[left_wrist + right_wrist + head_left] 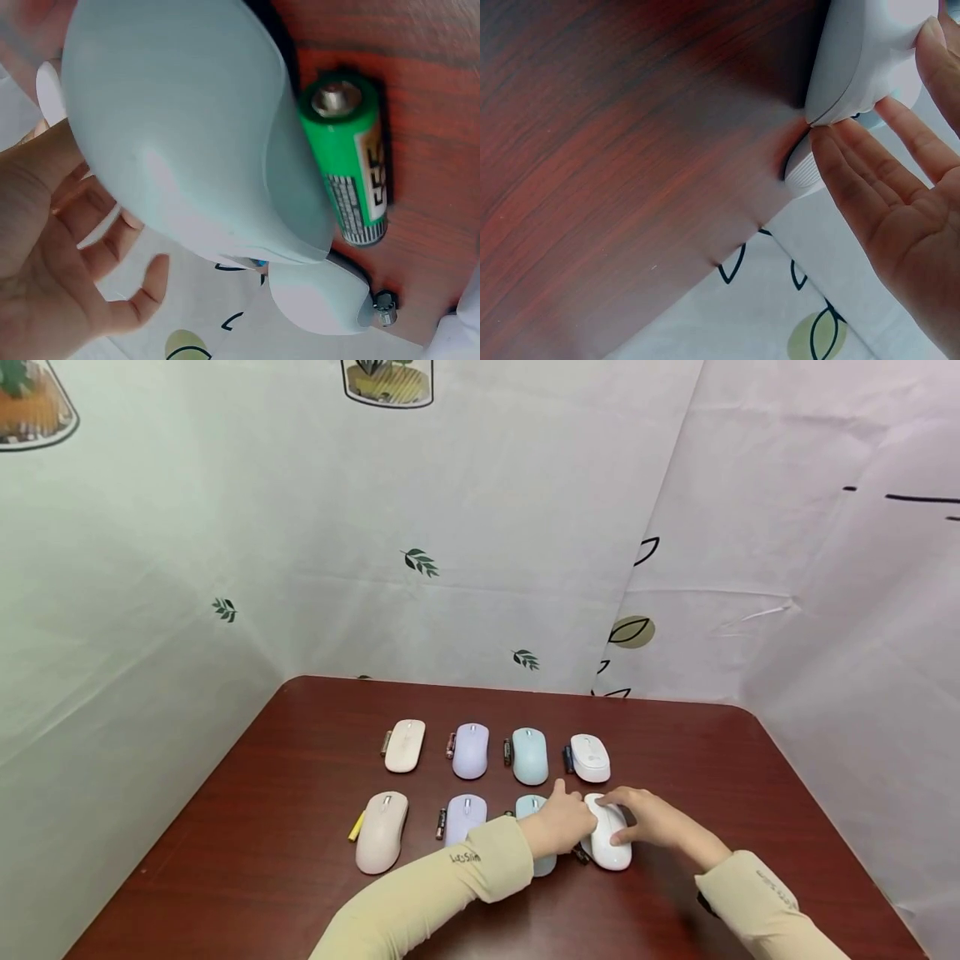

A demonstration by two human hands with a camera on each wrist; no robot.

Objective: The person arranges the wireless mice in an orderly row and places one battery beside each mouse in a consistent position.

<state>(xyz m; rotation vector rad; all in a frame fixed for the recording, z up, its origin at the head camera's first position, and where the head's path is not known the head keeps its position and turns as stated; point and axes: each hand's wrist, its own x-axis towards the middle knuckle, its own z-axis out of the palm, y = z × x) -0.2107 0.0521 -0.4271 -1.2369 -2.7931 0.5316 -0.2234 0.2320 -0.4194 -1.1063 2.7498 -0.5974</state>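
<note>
A white computer mouse [611, 853] lies at the right end of the front row. My right hand [654, 820] holds it from the right, its thumb at the side and fingers at the front edge; in the right wrist view this hand [900, 202] touches the mouse [844, 64]. Reaching over a light blue mouse [172, 127], my left hand [561, 821] is at the white mouse's left side. In the left wrist view its fingers are loosely bent with nothing visible in them. A green battery [345, 165] lies alongside the light blue mouse.
Purple [465, 818] and beige [382, 833] mice continue the front row leftward. Behind stand a white mouse [591, 758], a light blue [530, 757], a purple [470, 752] and a cream one [405, 746]. Batteries, such as a yellow one [356, 827], lie beside them on the dark red table [247, 827].
</note>
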